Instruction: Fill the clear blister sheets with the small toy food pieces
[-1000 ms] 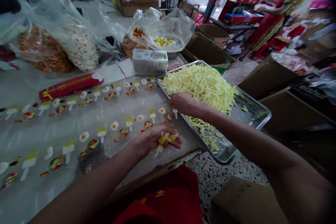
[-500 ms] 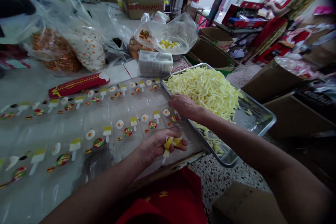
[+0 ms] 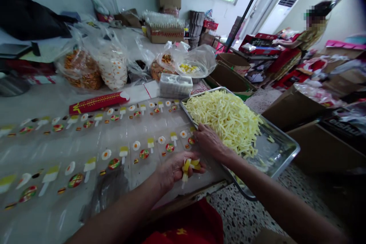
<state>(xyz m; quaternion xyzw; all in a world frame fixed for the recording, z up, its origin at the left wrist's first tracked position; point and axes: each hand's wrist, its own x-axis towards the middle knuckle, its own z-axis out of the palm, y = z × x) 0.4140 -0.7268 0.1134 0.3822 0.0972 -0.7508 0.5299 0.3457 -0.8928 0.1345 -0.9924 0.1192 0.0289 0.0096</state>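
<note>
My left hand point(image 3: 178, 166), palm up with curled fingers, holds several small yellow-and-white toy ice pops point(image 3: 187, 166) above the table's front edge. My right hand point(image 3: 210, 141) reaches down at the right end of the near row, beside the tray. Its fingers are bent together; the fingertips are partly hidden, and a bit of yellow shows by them. Flat clear plastic bags point(image 3: 114, 137) lie in two rows. On them sit small fried eggs point(image 3: 136, 145), round red-and-green pizzas point(image 3: 144, 154), tiny burgers point(image 3: 135, 161) and ice pops point(image 3: 150, 144).
A metal tray point(image 3: 281, 160) heaped with pale yellow fry-like sticks point(image 3: 225, 116) overhangs the table's right edge. Behind the rows are a red carton sleeve point(image 3: 98, 102), a clear plastic box point(image 3: 175, 85) and filled bags point(image 3: 111, 66). Cardboard boxes point(image 3: 311, 145) stand right; a person point(image 3: 303, 42) works behind.
The view has tilted up, showing more of the window and the far person. My right hand has drawn back slightly from the pieces at the row's end. My left hand keeps its ice pops.
</note>
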